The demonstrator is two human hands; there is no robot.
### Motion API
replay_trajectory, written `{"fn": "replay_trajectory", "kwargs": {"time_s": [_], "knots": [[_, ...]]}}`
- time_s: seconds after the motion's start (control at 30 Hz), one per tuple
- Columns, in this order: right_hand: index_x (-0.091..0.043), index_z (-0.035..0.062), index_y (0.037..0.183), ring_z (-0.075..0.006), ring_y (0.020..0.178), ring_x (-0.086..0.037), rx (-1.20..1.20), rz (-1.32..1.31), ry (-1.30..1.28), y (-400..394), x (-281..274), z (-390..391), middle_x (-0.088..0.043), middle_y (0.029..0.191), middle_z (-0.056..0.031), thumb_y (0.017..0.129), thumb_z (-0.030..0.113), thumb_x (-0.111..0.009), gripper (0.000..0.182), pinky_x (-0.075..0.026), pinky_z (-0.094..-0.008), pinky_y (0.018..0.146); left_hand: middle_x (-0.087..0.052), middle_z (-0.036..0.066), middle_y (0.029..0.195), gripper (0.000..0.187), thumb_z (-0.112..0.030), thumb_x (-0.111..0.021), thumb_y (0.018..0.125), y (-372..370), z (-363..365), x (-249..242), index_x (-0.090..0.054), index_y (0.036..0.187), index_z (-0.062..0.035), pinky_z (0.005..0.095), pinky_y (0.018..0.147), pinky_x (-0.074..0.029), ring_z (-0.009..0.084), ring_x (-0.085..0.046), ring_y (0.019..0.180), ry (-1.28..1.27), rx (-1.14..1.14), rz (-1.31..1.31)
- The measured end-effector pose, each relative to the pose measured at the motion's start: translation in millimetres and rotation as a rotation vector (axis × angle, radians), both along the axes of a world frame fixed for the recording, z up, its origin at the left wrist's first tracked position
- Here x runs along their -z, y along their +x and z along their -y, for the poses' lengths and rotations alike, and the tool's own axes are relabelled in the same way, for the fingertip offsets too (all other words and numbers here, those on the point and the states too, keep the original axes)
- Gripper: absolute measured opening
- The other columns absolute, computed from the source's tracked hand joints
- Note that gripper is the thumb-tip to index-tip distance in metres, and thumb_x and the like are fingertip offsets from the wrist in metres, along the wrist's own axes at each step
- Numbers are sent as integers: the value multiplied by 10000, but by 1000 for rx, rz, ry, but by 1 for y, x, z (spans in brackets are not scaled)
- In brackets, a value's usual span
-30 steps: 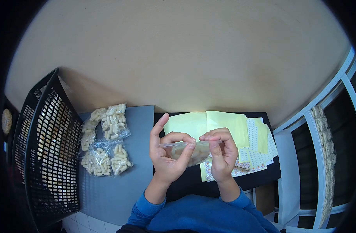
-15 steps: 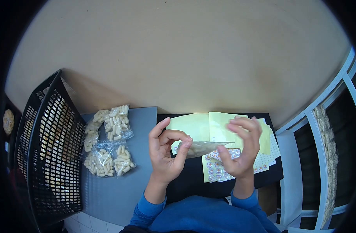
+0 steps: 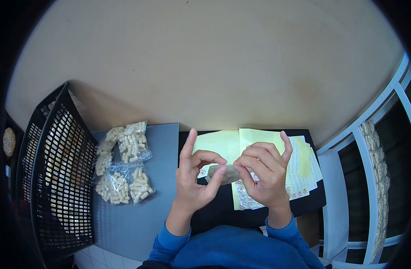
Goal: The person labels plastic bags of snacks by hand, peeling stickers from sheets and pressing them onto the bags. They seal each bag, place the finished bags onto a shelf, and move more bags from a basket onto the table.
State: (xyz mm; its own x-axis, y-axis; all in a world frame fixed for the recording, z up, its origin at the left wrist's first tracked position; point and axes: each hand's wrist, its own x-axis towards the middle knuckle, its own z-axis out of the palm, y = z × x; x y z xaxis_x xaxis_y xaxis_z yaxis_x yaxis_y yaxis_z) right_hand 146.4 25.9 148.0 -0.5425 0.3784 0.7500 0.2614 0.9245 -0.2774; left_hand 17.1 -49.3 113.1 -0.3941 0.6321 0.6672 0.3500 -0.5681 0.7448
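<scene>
Between my two hands is a small clear plastic bag (image 3: 226,174), seen nearly edge-on; its contents are hard to make out. My left hand (image 3: 193,179) pinches one end of it between thumb and index finger. My right hand (image 3: 267,175) pinches the other end, with the little finger raised. Beneath the hands lie sheets of round stickers (image 3: 245,197) on yellow backing paper (image 3: 217,142). To the left, several clear bags of pale capsules (image 3: 118,184) rest on a grey surface (image 3: 124,228).
A tall black perforated basket (image 3: 64,175) with pale contents showing through its holes stands at the far left. A black table surface (image 3: 259,218) holds the papers. Behind is a beige wall (image 3: 205,62). White-framed shelving (image 3: 344,197) stands at the right.
My right hand has moved left and closed its fingertips on the free end of the bag. My left hand keeps its pinch.
</scene>
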Motion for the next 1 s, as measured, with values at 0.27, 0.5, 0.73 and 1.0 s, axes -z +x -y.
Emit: {"fn": "replay_trajectory", "kwargs": {"time_s": [0.27,0.5,0.73,1.0], "knots": [[-591,147,693,-151,823,-552,2,-12,1,-6,4,4,-556,727,41,660,145,-653,70,-129,-493,1000,-544,78,770,711,88,-541,708,-1,-1,5,-165,1307,21,258,709,-457,144,-542,740,1,-16,-130],[-568,125,722,-137,807,-553,27,0,20,-9,12,3,-546,740,27,702,124,-617,53,-137,-483,997,-556,81,760,687,86,-558,698,-1,-3,7,-207,1284,27,274,711,-462,154,-555,731,-4,-80,-186],[-564,102,748,-156,773,-552,-68,100,-82,-4,15,-3,-534,726,2,727,116,-597,42,-166,-478,987,-632,78,748,633,24,-621,697,-27,14,-13,-318,1253,42,281,758,-454,148,-605,775,-375,89,-287],[-575,52,747,-219,704,-556,-430,511,-745,-15,111,-7,-580,755,-66,771,139,-547,95,-274,-414,931,-563,235,1015,674,-334,-593,790,-84,22,34,-313,1242,81,336,824,-435,298,-568,945,-949,-95,-185]]}}
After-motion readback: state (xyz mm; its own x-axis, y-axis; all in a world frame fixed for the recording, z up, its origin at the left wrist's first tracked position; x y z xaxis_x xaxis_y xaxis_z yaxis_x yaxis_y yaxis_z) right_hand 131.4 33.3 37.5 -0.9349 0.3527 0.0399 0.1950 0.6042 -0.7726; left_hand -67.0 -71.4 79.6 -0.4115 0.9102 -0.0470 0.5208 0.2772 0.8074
